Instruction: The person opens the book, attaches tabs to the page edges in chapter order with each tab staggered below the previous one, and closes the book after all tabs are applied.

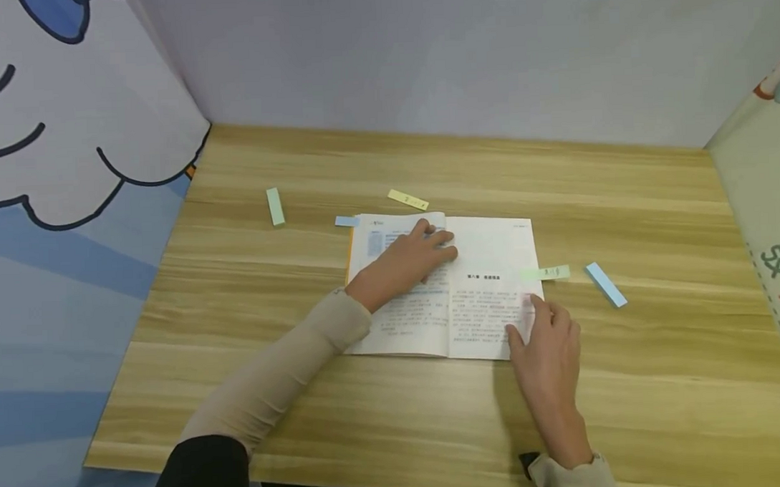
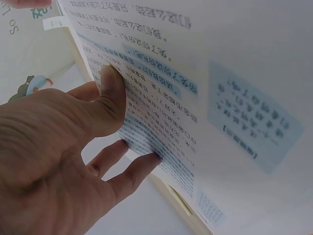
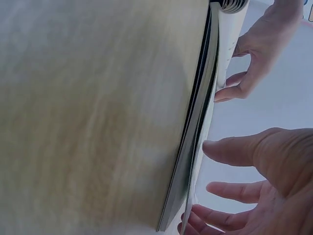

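Observation:
An open book (image 1: 490,251) lies on the wooden table, printed text on both pages. My left hand (image 1: 411,257) rests on the left page by the fold, fingers spread; in the left wrist view its thumb and fingertips touch the paper near blue-shaded lines. Along the right page's lower outer edge is my right hand (image 1: 551,345), thumb on the page and fingers by the edge. The right wrist view has the thumb and fingers of that hand (image 3: 279,176) apart, touching the page edge. A green tab (image 1: 554,272) and a blue tab (image 1: 346,221) stick out from the pages.
A green sticky-note pad (image 1: 275,206) lies left of the book, a yellow strip (image 1: 408,199) above it, and a blue pad (image 1: 606,285) to its right. A pale wall (image 1: 448,62) stands behind the table (image 1: 659,377), with printed panels on both sides.

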Motion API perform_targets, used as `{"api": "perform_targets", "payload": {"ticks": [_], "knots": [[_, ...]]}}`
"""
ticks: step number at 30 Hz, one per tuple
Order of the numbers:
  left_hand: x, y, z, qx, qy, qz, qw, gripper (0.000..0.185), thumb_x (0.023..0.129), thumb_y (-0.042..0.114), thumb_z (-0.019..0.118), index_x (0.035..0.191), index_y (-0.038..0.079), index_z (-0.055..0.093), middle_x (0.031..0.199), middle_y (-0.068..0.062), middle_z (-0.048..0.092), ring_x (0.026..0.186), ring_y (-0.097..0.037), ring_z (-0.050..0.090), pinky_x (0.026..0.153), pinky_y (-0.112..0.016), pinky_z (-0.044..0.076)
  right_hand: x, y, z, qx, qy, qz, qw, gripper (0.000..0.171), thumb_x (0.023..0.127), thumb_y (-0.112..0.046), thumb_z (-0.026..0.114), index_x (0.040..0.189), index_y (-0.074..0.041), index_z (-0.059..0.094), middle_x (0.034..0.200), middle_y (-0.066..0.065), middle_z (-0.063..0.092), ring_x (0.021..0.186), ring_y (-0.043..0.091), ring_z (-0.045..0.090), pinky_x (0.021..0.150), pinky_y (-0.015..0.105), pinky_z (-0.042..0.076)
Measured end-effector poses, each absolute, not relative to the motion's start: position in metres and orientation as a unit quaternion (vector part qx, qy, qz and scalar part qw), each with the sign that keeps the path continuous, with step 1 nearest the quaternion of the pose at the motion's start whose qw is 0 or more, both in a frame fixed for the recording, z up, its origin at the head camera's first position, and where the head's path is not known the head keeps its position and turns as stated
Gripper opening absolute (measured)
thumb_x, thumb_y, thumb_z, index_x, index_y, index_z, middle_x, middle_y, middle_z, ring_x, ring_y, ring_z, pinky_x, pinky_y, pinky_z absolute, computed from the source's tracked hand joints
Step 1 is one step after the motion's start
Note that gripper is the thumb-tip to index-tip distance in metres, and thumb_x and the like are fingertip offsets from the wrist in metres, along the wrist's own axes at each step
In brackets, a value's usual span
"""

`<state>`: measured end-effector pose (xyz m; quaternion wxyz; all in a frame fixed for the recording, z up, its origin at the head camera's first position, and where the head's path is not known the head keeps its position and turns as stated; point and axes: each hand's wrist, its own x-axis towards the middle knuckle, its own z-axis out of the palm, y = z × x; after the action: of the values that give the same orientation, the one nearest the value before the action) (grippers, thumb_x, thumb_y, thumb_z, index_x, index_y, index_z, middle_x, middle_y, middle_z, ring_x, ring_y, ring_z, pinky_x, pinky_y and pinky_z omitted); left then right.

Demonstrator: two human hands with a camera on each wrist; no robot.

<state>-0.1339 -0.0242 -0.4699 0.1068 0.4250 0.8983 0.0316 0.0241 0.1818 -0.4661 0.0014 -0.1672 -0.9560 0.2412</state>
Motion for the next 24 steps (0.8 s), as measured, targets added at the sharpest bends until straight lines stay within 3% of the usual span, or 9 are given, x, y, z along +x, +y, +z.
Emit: {"api": "perform_targets", "payload": {"ticks": [8,16,24], "knots": [[-0.134,-0.024,-0.468,0.421,0.9,0.024,0.109,0.049,0.098,0.006,0.071,0.142,0.023,0.056,0.164,-0.002,0.044,0.145,-0.032,0.041,0.096,-0.048,0.057,0.027,0.18,-0.458,-0.156,-0.945,0.28,0.063,0.053,0.094,-0.002,0.069,0.143,0.008,0.053,0.136,0.036,0.052,0.121,0.054,0.049,0.098,0.065,0.044],[-0.133,-0.022,-0.468,0.418,0.902,0.024,0.103,0.046,0.099,0.01,0.07,0.141,0.024,0.057,0.163,-0.001,0.045,0.146,-0.032,0.041,0.096,-0.047,0.057,0.027,0.178,-0.456,-0.146,-0.94,0.307,0.036,0.049,0.098,-0.005,0.06,0.143,0.012,0.051,0.141,0.037,0.054,0.133,0.057,0.048,0.113,0.067,0.036],[-0.133,-0.022,-0.469,0.413,0.904,0.028,0.104,0.046,0.101,0.006,0.066,0.141,0.024,0.057,0.163,-0.001,0.045,0.147,-0.032,0.04,0.097,-0.049,0.056,0.027,0.175,-0.455,-0.144,-0.928,0.341,0.037,0.047,0.1,-0.004,0.057,0.145,0.008,0.05,0.147,0.032,0.05,0.137,0.051,0.047,0.113,0.065,0.038]]}}
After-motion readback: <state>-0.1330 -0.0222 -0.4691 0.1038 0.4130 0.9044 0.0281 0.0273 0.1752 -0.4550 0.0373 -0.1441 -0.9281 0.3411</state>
